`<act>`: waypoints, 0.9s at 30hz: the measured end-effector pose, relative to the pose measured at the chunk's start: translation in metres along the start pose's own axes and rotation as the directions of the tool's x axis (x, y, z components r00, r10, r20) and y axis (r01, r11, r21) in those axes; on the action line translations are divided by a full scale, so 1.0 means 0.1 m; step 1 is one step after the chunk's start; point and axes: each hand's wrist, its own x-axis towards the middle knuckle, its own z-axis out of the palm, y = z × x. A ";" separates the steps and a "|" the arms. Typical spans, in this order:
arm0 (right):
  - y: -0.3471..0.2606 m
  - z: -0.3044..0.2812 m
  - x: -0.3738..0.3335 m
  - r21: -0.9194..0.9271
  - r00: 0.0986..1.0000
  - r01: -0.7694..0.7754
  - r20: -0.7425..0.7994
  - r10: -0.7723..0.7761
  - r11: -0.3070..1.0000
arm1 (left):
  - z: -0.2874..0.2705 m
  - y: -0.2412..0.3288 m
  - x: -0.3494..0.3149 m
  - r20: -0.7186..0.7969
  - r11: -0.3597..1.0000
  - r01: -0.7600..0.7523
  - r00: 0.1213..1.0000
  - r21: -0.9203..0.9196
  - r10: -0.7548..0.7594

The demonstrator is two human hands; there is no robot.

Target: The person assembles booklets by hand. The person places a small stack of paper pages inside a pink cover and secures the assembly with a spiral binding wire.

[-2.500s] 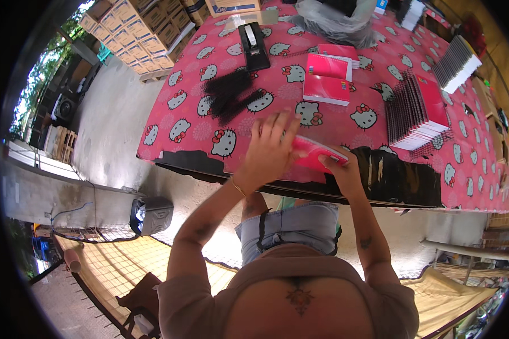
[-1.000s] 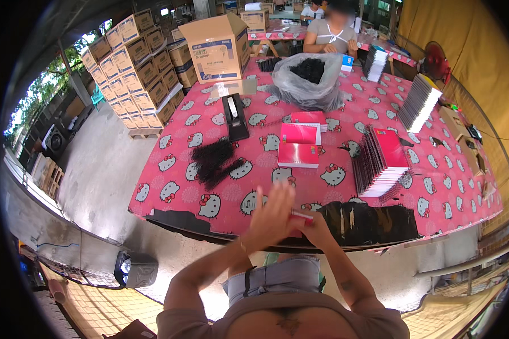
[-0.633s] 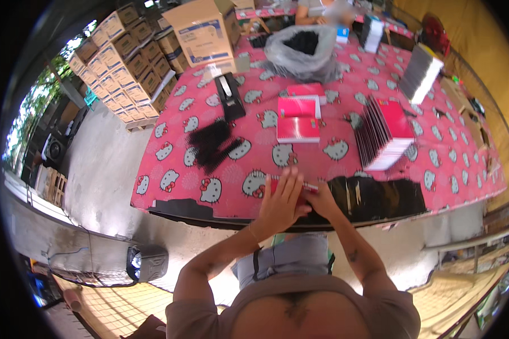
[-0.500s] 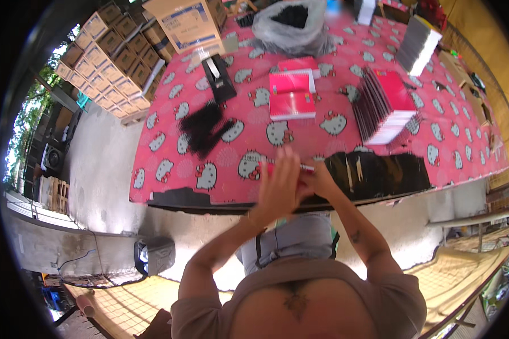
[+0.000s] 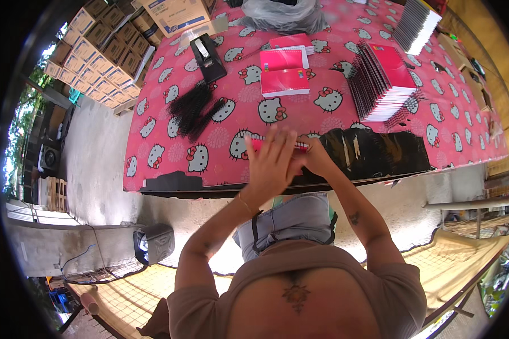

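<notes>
A small pink notebook (image 5: 257, 143) with a row of holes or coil along its edge is at the near edge of the table. My left hand (image 5: 272, 161) lies over it with fingers stretched out and covers much of it. At the notebook's right end my right hand (image 5: 316, 159) is closed round it, fingers partly hidden behind. Loose black binding coils (image 5: 193, 110) lie to the left. Beyond the hands is a low pile of pink notebooks (image 5: 285, 82). A taller stack of pink notebooks with black coils (image 5: 383, 85) stands to the right.
A black tape dispenser (image 5: 208, 59) sits at the far left of the pink patterned table (image 5: 220, 164). A clear plastic bag (image 5: 285, 16) and another coil-bound stack (image 5: 415, 28) stand farther back. Black tape (image 5: 373, 153) covers part of the front edge. Cartons (image 5: 104, 62) are piled beyond the left side.
The view has shifted, so the table's things sit higher in the picture. Both hands stay at the notebook, and my left hand's fingers look more spread.
</notes>
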 end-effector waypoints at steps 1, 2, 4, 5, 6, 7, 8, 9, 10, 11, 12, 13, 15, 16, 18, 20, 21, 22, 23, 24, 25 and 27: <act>-0.04 -0.02 0.00 -0.071 1.000 -0.019 0.024 0.021 0.997 | -0.05 -0.06 0.12 -0.051 1.000 0.008 0.999 0.009 -0.007; -0.07 -0.05 0.02 -0.143 0.998 -0.036 0.045 0.043 0.989 | -0.04 -0.15 0.17 -0.030 0.999 -0.030 0.999 -0.037 0.029; -0.20 -0.14 0.01 -0.222 0.999 0.024 0.039 -0.016 0.975 | -0.03 -0.28 0.24 -0.002 0.986 -0.102 0.995 -0.133 0.103; -0.29 -0.20 -0.02 -0.226 0.995 0.095 0.011 -0.095 0.970 | -0.02 -0.28 0.24 -0.033 0.983 -0.097 0.995 -0.157 0.093; -0.32 -0.27 -0.07 -0.229 0.985 0.158 -0.029 -0.169 0.960 | -0.01 -0.25 0.25 -0.057 0.977 -0.103 0.994 -0.187 0.094; -0.28 -0.36 -0.11 -0.125 0.990 0.133 -0.036 -0.138 0.983 | -0.01 -0.24 0.27 -0.079 0.971 -0.110 0.992 -0.214 0.095; -0.23 -0.47 -0.14 -0.020 0.993 0.106 -0.040 -0.107 0.994 | -0.02 -0.24 0.28 -0.076 0.970 -0.108 0.993 -0.220 0.094; -0.23 -0.52 -0.15 0.085 0.997 0.075 -0.040 -0.072 0.994 | -0.02 -0.24 0.27 -0.071 0.968 -0.104 0.993 -0.228 0.090; -0.23 -0.54 -0.13 0.065 0.997 0.079 -0.026 -0.078 0.995 | -0.01 -0.24 0.26 -0.066 0.967 -0.100 0.994 -0.236 0.086; -0.22 -0.57 -0.10 0.045 0.996 0.084 -0.012 -0.083 0.995 | -0.02 -0.24 0.25 -0.050 0.968 -0.096 0.995 -0.232 0.086; -0.26 -0.61 -0.05 0.019 0.996 0.094 0.005 -0.095 0.995 | -0.03 -0.24 0.26 -0.043 0.970 -0.094 0.995 -0.226 0.086; -0.29 -0.62 -0.02 -0.040 0.998 0.052 0.035 -0.051 0.998 | -0.04 -0.25 0.27 -0.035 0.971 -0.092 0.996 -0.220 0.086; -0.31 -0.68 0.02 -0.073 0.995 0.050 0.090 -0.043 0.996 | -0.04 -0.24 0.30 -0.023 0.966 -0.065 0.998 -0.249 0.061; -0.32 -0.73 0.05 -0.093 0.992 0.053 0.117 -0.042 0.994 | -0.04 -0.24 0.32 -0.021 0.964 -0.054 0.999 -0.261 0.050; -0.34 -0.67 0.06 -0.187 0.978 0.188 0.128 -0.166 0.964 | -0.10 -0.27 0.33 0.046 0.962 -0.038 0.998 -0.269 0.052; -0.42 -0.57 0.04 -0.337 0.970 0.243 0.078 -0.231 0.910 | -0.14 -0.24 0.34 0.069 0.962 -0.051 0.995 -0.268 0.072; -0.47 -0.50 0.02 -0.429 0.971 0.226 0.022 -0.239 0.875 | -0.17 -0.21 0.33 0.063 0.964 -0.064 0.995 -0.258 0.083; -0.50 -0.45 0.00 -0.510 0.967 0.198 -0.038 -0.251 0.837 | -0.21 -0.19 0.36 0.064 0.966 -0.079 0.993 -0.246 0.098; -0.53 -0.45 -0.02 -0.553 0.970 0.143 -0.085 -0.226 0.821 | -0.24 -0.19 0.44 0.125 0.965 -0.061 0.987 -0.256 0.096; -0.60 -0.47 -0.07 -0.514 0.956 0.152 -0.141 -0.258 0.844 | -0.31 -0.19 0.50 0.192 0.964 -0.039 0.977 -0.261 0.092; -0.72 -0.51 -0.11 -0.476 0.936 0.166 -0.199 -0.290 0.864 | -0.39 -0.17 0.59 0.254 0.965 -0.021 0.963 -0.263 0.090; -1.03 -0.74 -0.16 -0.585 0.798 0.225 -0.349 -0.492 0.779 | -0.56 -0.08 0.98 0.041 0.948 -0.150 0.985 -0.280 0.168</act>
